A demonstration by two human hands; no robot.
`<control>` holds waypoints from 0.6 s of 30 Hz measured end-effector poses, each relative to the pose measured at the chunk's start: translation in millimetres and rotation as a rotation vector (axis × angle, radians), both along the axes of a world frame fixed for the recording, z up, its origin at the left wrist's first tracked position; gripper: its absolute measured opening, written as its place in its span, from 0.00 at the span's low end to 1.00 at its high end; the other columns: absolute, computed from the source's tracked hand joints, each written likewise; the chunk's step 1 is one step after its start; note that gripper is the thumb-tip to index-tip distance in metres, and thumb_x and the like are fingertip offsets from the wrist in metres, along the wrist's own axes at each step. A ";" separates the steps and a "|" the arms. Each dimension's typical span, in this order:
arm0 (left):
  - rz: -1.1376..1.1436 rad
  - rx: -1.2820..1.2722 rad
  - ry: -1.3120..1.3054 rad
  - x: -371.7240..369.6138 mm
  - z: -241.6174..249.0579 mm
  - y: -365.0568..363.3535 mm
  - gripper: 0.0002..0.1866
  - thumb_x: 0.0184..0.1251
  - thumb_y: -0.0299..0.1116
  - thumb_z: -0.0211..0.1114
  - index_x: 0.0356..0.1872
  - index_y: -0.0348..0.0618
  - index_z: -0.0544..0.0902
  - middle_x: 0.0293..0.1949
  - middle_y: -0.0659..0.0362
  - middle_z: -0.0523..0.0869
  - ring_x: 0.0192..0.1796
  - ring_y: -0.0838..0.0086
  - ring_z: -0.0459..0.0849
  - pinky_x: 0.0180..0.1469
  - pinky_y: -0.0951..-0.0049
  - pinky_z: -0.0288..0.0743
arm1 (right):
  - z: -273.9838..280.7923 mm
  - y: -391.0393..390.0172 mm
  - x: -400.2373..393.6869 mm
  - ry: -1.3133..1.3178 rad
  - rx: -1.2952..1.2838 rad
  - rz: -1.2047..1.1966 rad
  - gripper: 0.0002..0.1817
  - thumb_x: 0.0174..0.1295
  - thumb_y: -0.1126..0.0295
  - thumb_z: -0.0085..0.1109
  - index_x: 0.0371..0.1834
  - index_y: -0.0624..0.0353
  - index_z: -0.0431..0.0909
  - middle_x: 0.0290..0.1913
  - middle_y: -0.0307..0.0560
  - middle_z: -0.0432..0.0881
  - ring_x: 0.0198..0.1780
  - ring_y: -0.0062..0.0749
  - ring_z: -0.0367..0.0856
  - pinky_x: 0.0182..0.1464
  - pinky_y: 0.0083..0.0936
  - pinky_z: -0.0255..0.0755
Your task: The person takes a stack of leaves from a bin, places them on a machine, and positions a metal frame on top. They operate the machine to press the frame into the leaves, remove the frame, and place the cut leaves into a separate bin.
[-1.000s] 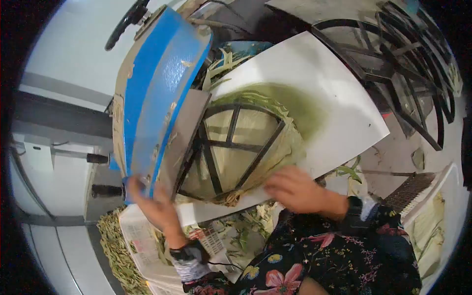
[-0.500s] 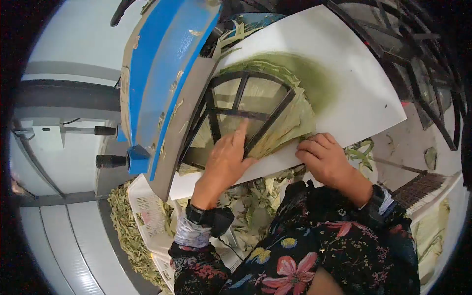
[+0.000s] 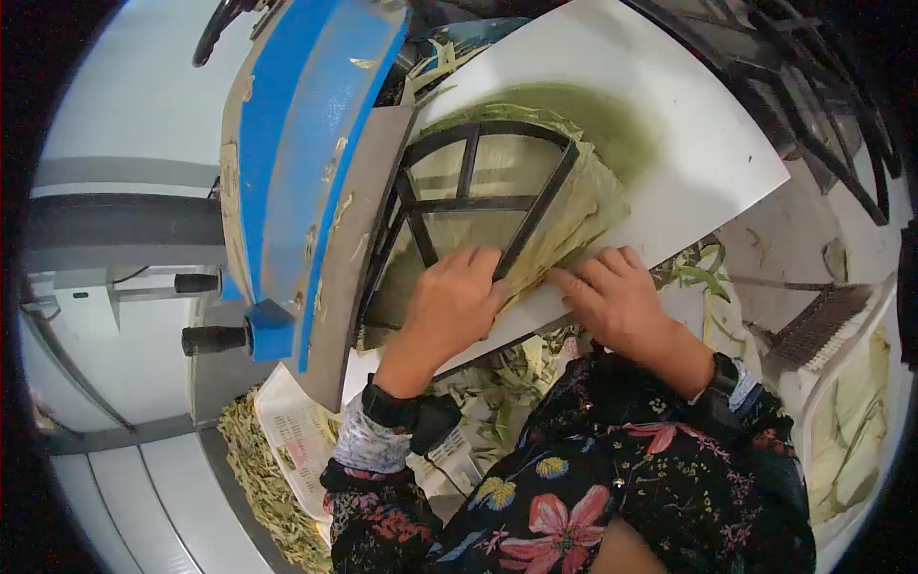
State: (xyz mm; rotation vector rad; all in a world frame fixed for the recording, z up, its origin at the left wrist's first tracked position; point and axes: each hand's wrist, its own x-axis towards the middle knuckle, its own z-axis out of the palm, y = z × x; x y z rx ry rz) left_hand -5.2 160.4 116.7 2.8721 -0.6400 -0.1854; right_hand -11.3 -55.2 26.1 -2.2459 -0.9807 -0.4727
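A fan-shaped black metal frame (image 3: 468,163) lies on a stack of large, flat green leaves (image 3: 601,196). The stack rests on a white board (image 3: 708,153) with a green stain behind it. My left hand (image 3: 448,304) has its fingers curled over the frame's lower end, at the right-hand bar; its fingertips are partly hidden. To the right, my right hand (image 3: 617,298) bends its fingers at the near edge of the leaf stack, thumb and forefinger touching the leaf edges.
A blue machine head (image 3: 296,172) with a grey plate (image 3: 359,230) stands close on the left of the frame. Below the board is a white crate (image 3: 295,435) with leaf scraps. A brush (image 3: 822,325) lies at the right, and black metal frames (image 3: 813,124) stand at the upper right.
My left forefinger, earlier stretched along the frame, is now curled with the other fingers at its lower end. My right hand has shifted slightly left along the leaf edge.
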 end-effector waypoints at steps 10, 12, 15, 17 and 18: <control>-0.047 0.007 -0.095 7.4 -10.2 -2.3 0.16 0.52 0.34 0.66 0.35 0.36 0.72 0.37 0.47 0.76 0.41 0.50 0.77 0.42 0.57 0.72 | 10.4 14.6 -4.2 0.057 -0.125 -0.204 0.24 0.49 0.69 0.56 0.54 0.47 0.75 0.35 0.39 0.74 0.40 0.33 0.72 0.40 0.32 0.64; -0.067 0.010 -0.089 8.5 -10.5 -0.8 0.15 0.52 0.33 0.65 0.35 0.36 0.71 0.37 0.47 0.76 0.41 0.50 0.77 0.42 0.57 0.72 | 8.3 14.1 -5.0 0.042 -0.090 -0.200 0.24 0.48 0.69 0.56 0.53 0.47 0.75 0.35 0.38 0.74 0.41 0.33 0.73 0.41 0.32 0.64; -0.061 0.001 -0.022 11.2 -10.6 0.9 0.15 0.54 0.33 0.64 0.36 0.35 0.72 0.37 0.47 0.76 0.42 0.51 0.77 0.42 0.57 0.72 | 7.6 11.1 -6.1 0.038 -0.068 -0.176 0.24 0.47 0.69 0.58 0.52 0.47 0.75 0.37 0.38 0.76 0.42 0.34 0.73 0.41 0.32 0.64; -0.035 -0.012 0.032 10.0 -6.6 2.9 0.14 0.55 0.33 0.64 0.37 0.35 0.73 0.38 0.46 0.77 0.42 0.52 0.78 0.43 0.58 0.72 | 7.3 9.3 -6.5 0.042 -0.081 -0.156 0.24 0.46 0.70 0.58 0.52 0.48 0.76 0.37 0.38 0.76 0.42 0.34 0.73 0.41 0.32 0.65; -0.058 -0.064 0.003 7.1 -1.8 4.7 0.14 0.56 0.32 0.63 0.40 0.35 0.73 0.39 0.47 0.77 0.42 0.52 0.78 0.43 0.59 0.73 | 5.7 9.5 -5.8 0.034 -0.032 -0.140 0.23 0.45 0.72 0.59 0.49 0.50 0.76 0.35 0.38 0.75 0.39 0.35 0.72 0.40 0.33 0.64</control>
